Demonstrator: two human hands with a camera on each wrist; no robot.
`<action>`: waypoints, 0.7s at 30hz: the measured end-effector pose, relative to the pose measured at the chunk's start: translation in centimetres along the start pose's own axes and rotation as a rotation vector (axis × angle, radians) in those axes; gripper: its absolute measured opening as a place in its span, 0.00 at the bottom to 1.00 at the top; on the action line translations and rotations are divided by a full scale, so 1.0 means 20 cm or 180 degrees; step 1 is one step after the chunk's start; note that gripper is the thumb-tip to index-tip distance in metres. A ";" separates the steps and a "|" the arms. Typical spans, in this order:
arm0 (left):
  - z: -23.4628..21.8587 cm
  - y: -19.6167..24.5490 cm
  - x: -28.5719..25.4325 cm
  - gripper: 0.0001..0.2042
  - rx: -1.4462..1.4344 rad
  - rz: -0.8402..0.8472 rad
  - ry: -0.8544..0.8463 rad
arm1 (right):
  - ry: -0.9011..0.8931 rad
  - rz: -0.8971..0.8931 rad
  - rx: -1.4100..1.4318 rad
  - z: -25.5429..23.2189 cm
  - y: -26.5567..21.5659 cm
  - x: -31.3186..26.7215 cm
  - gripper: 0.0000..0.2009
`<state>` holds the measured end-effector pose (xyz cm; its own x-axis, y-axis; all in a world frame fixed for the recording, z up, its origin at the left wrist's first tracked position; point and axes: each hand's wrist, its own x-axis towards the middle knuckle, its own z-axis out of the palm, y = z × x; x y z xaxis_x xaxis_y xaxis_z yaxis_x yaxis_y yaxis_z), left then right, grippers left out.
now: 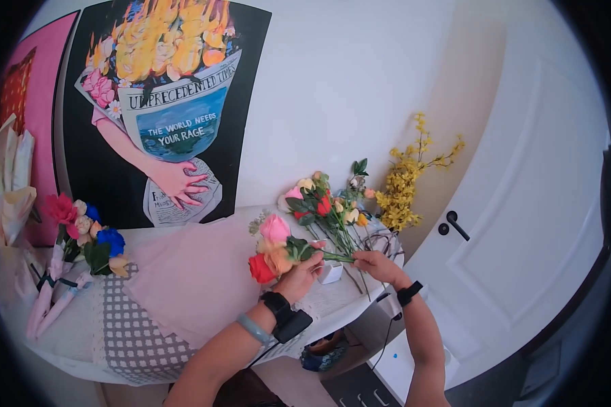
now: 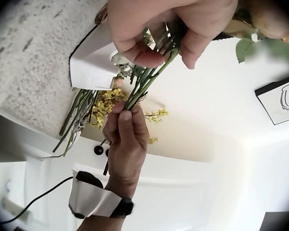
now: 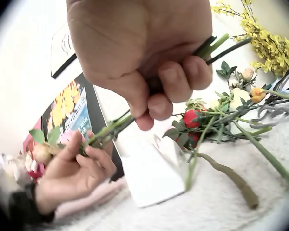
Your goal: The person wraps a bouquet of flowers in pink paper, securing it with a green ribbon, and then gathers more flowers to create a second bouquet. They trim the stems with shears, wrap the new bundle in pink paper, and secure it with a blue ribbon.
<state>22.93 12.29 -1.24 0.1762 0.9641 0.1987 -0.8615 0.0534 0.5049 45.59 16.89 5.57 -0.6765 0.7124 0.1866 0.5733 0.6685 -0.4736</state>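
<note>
A small bunch of flowers has a pink rose [image 1: 275, 228], a red rose [image 1: 261, 268] and a peach rose [image 1: 277, 259] at its head. My left hand [image 1: 302, 277] holds its green stems [image 3: 108, 131] just below the blooms, thumb and fingers around them. Farther down, near the stem ends, my right hand [image 1: 380, 266] grips the same stems with curled fingers; the cut ends [image 3: 216, 47] stick out behind it. The bunch lies sideways above the table, roses to the left. Behind the stems stands a white box [image 3: 151, 178].
More loose flowers [image 1: 322, 203] lie at the table's back right, near yellow blossom branches [image 1: 400, 193]. Pale pink wrapping sheets [image 1: 190, 278] cover the middle of the table, over a checked cloth [image 1: 139, 339]. Wrapped flowers [image 1: 91, 237] lie left. A white door [image 1: 516, 190] stands right.
</note>
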 end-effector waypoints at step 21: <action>-0.03 -0.01 0.01 0.05 0.0381 -0.0026 0.0376 | -0.1550 0.1218 0.1484 -0.10 -0.06 0.07 0.13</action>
<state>22.94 12.66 -1.77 0.1197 0.9880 0.0974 -0.7962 0.0369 0.6039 44.88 17.51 8.04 -0.6593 0.6294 -0.4114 0.6274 0.1590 -0.7623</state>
